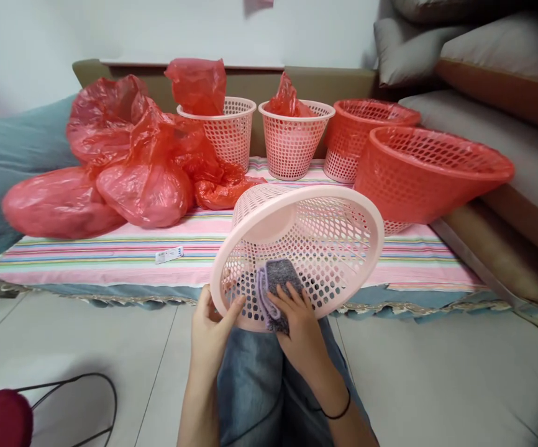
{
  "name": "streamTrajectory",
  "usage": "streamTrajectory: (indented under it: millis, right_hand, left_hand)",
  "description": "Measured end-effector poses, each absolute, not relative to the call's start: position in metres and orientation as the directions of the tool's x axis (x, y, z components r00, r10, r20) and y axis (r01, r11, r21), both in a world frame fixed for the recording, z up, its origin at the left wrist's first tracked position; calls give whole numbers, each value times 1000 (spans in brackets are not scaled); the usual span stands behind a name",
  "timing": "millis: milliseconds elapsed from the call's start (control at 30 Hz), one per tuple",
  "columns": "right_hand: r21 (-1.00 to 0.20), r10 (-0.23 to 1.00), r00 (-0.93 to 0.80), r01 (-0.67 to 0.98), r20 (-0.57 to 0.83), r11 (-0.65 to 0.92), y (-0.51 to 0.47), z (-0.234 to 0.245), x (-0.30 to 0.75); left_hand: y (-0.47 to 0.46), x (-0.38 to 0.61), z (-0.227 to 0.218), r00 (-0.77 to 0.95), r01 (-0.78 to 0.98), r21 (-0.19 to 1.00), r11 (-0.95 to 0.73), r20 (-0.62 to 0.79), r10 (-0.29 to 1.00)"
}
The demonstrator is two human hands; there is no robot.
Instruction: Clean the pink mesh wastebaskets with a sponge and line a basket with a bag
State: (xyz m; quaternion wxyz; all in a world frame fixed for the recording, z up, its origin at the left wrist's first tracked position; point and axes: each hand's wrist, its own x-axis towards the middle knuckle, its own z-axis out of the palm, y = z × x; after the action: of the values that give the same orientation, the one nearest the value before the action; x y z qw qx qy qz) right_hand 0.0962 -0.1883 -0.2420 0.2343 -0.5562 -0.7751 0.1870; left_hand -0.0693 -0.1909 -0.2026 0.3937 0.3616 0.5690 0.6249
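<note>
A pale pink perforated plastic basket (325,248) lies tilted on its side over my lap, its mouth facing me. My left hand (210,332) grips its lower left rim, thumb on the inside. My right hand (297,323) reaches inside and presses a grey and purple cloth (276,285) against the basket's lower inner wall, fingers closed over it.
On the striped cloth (110,254) of the low bed stand two pale pink baskets (229,133) (294,143) with red bags in them, and two red baskets (418,171) (366,133) on the right. Red plastic bags (129,161) are heaped at left. A small white label (169,254) lies near the edge. Tiled floor lies below.
</note>
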Motion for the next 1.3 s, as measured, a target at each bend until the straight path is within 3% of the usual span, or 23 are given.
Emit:
streamTrajectory:
  millis: [233,733,1000,1300]
  right_hand:
    - [-609,956,-278,744,95,277,-189,-238,92]
    - [-637,953,-276,715,123,289,-188,-243,95]
    - [-634,953,-266,714,145,296,-188,-244,94]
    - [-641,955,-260,710,146,291,-188,-244,95]
  left_hand:
    - [-190,-68,-202,-492,-106,994,2,-54,869]
    - [-192,-66,-197,-518,-102,994,42,-89,850]
    - [-188,-63,-214,-293,-186,943,275,-321,901]
    - [-188,-68,-214,-209,-61,971,233,-240,948]
